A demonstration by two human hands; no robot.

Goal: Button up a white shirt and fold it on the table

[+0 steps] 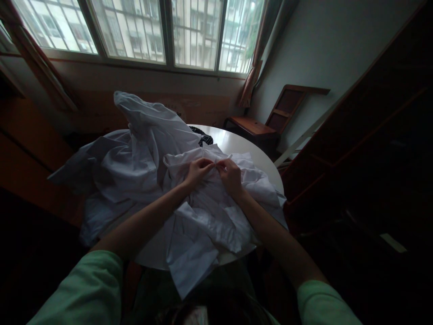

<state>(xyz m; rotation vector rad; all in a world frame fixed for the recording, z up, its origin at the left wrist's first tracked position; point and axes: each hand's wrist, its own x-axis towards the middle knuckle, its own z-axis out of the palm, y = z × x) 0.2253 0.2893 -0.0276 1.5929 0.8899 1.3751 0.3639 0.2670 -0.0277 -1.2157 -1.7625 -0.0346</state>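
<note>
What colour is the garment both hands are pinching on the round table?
White, a crumpled cloth garment; the head view shows it.

A round white table (252, 151) carries heaped white garments (142, 158) and a dark striped cloth (204, 136).

Both arms extend forward from short green sleeves, bare from the upper arm down, and converge toward a single point over the white garment (203, 212).

Left hand (197, 173): palm down, wrist slightly raised, fingers curled inward, with thumb and fingertips pinched on a fold of the garment's upper edge.

Right hand (231, 175): mirrored pose — knuckles up, fingers bent and pinched on the same fold, just beside the left hand.

The fingertips of both hands meet or nearly meet; actual contact between them cannot be determined.
</note>
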